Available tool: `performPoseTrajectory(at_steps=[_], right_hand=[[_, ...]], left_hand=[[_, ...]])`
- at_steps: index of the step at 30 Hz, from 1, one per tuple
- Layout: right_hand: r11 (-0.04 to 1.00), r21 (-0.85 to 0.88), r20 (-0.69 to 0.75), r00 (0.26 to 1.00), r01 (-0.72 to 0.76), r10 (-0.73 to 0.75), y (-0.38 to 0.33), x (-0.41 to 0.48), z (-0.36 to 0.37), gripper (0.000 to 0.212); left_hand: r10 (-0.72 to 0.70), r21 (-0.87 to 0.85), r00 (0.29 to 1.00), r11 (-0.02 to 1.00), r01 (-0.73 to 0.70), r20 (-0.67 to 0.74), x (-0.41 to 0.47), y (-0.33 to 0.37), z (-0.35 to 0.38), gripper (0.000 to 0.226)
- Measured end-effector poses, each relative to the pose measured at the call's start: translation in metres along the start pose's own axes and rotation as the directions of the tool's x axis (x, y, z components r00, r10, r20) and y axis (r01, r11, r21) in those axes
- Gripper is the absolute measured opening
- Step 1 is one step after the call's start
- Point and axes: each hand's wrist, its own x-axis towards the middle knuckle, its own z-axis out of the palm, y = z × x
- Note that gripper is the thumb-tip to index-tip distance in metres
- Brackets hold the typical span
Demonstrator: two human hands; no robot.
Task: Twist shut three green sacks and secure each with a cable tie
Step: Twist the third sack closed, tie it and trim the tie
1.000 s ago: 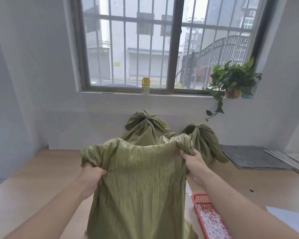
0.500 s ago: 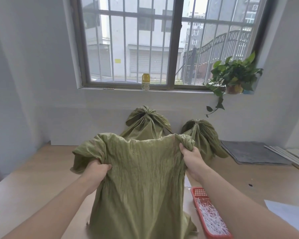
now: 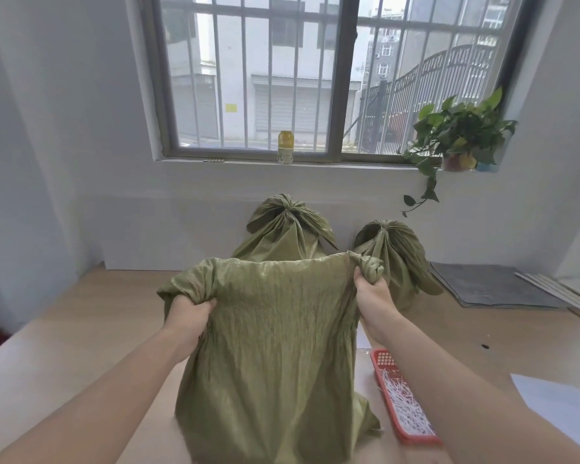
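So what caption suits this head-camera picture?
Both hands hold the third green sack open, two tied sacks behind.

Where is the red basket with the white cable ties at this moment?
In the head view, the red basket lies on the table at lower right, just right of the held green sack and partly under the right forearm.
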Motion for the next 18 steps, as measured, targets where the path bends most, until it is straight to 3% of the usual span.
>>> performPoseTrajectory(at_steps=[2, 8, 11, 14, 18], right_hand=[[1.000, 0.021, 0.021, 1.000, -0.015, 0.015, 0.002, 0.000, -0.001, 0.020], [1.000, -0.018, 0.161, 0.987, 0.013, -0.010, 0.010, -0.001, -0.004, 0.082], [0.991, -0.075, 0.226, 0.970, 0.109, -0.090, 0.012, -0.004, -0.005, 0.068], [0.993, -0.018, 0.252, 0.962, 0.114, -0.106, 0.014, -0.004, -0.006, 0.046], [0.997, -0.003, 0.237, 0.968, 0.083, -0.079, 0.016, -0.002, -0.003, 0.042]], left_hand=[[0.009, -0.012, 1.000, 1.000, -0.009, 0.000, -0.002, -0.003, 0.000, 0.017], [0.006, -0.028, 0.999, 1.000, -0.004, 0.050, -0.006, -0.005, 0.005, 0.017], [-0.023, -0.069, 0.995, 0.997, 0.030, 0.094, -0.008, -0.004, 0.007, 0.020], [-0.073, -0.147, 0.987, 0.985, 0.094, 0.144, -0.010, -0.002, 0.006, 0.023], [-0.051, -0.147, 0.965, 0.985, 0.091, 0.258, -0.021, 0.003, 0.004, 0.029]])
